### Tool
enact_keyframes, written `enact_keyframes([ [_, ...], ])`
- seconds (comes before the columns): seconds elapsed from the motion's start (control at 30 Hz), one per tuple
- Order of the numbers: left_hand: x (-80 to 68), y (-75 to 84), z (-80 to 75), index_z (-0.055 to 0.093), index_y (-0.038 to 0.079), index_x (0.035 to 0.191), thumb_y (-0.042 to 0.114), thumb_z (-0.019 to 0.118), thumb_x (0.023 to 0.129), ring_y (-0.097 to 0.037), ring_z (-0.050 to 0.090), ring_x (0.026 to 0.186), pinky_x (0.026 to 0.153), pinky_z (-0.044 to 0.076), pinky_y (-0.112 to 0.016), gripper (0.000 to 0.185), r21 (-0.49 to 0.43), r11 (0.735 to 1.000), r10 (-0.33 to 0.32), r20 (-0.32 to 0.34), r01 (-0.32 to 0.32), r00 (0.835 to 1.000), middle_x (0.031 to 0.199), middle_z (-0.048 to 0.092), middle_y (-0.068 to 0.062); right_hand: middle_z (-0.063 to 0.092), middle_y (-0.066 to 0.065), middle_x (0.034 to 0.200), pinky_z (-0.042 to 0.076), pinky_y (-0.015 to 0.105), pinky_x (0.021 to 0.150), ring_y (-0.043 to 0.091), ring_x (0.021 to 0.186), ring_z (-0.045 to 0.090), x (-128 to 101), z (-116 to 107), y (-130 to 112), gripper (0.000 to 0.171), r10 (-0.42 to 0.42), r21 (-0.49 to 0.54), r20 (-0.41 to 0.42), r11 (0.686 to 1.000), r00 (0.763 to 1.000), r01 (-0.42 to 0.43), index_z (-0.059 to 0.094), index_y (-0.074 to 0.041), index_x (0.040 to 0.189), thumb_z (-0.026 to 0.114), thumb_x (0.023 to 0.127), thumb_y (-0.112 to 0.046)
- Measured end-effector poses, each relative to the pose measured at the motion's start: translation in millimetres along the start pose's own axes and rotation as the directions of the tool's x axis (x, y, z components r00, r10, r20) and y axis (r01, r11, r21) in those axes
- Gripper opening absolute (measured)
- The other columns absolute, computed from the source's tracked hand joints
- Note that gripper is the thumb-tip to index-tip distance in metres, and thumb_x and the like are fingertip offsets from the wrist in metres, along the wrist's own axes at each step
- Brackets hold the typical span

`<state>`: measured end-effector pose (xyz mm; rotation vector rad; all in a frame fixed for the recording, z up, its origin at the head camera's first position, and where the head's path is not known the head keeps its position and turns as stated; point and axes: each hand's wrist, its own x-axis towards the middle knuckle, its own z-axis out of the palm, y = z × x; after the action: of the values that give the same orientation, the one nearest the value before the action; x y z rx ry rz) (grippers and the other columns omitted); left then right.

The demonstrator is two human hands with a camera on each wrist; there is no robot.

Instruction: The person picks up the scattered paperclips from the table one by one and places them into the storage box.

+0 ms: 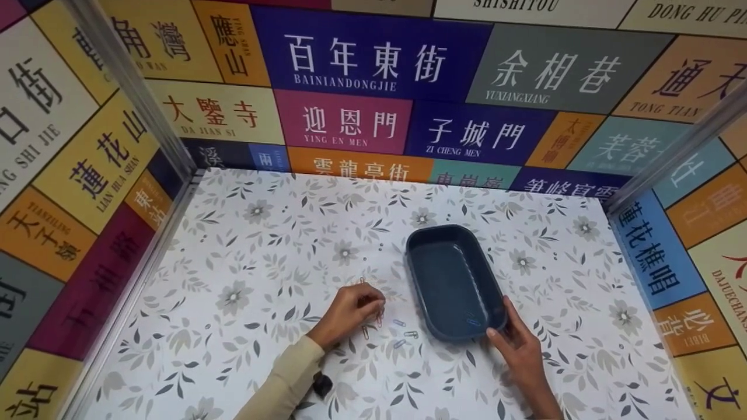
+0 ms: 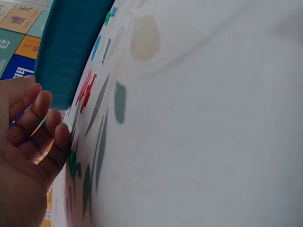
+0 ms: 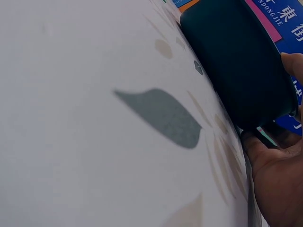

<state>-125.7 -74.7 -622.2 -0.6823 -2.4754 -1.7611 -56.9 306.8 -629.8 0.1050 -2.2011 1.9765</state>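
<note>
A dark blue oblong tray lies on the flower-patterned table, with one paper clip inside near its front end. My right hand grips the tray's near right corner, thumb on the rim; the right wrist view shows the tray against the hand. My left hand rests left of the tray with curled fingers, their tips down among loose paper clips. In the left wrist view the fingers are close to pink clips and a green clip. Whether they pinch one is hidden.
Walls of coloured street-name signs close in the table on the left, back and right, with metal posts in the corners. A cream sleeve covers the left forearm, with a small black object beside it.
</note>
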Motion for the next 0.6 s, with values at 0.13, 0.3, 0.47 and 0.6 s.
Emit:
enact_keyframes([
  [0.13,-2.4,0.3,-1.9,0.082,0.002,0.104,0.006,0.079,0.101,-0.012,0.069,0.087,0.08,0.056,-0.025,0.005,0.01,1.0,-0.012,-0.03,0.012,0.999,0.098,0.079,-0.005,0.028,0.027,0.175,0.043,0.018,0.114,-0.011,0.146,0.044,-0.7,-0.1,-0.1,0.077,0.027,-0.02,0.017,0.999,0.999,-0.027,0.033,0.005,0.168,0.071,0.1,0.013],
  [0.3,-3.3,-2.0,-4.9,0.081,0.003,0.104,0.005,0.079,0.101,-0.012,0.065,0.084,0.077,0.055,-0.028,0.004,0.036,0.999,0.023,-0.063,-0.021,0.998,0.095,0.076,-0.005,0.03,0.023,0.175,0.043,0.018,0.114,-0.01,0.146,0.046,-1.2,-0.3,0.4,0.077,0.026,-0.025,0.018,0.999,1.0,-0.025,0.034,0.004,0.168,0.071,0.101,0.012],
  [0.47,-3.8,-4.4,-8.0,0.082,0.008,0.104,0.005,0.078,0.102,-0.015,0.062,0.083,0.075,0.053,-0.031,0.005,0.115,0.991,0.077,-0.063,-0.07,0.995,0.092,0.072,-0.002,0.033,0.02,0.174,0.043,0.018,0.114,-0.008,0.146,0.046,-1.2,-0.3,1.0,0.076,0.003,-0.021,0.007,1.0,1.0,-0.003,0.035,0.005,0.167,0.07,0.1,0.014],
  [0.6,-3.1,-5.9,-9.4,0.082,0.008,0.104,0.005,0.079,0.101,-0.018,0.063,0.088,0.078,0.053,-0.031,0.005,0.166,0.982,0.098,-0.068,-0.085,0.993,0.094,0.073,0.0,0.035,0.015,0.174,0.043,0.018,0.114,-0.008,0.147,0.046,-1.1,-0.6,1.9,0.076,-0.011,-0.016,0.006,1.0,1.0,0.011,0.035,0.006,0.166,0.07,0.1,0.015],
])
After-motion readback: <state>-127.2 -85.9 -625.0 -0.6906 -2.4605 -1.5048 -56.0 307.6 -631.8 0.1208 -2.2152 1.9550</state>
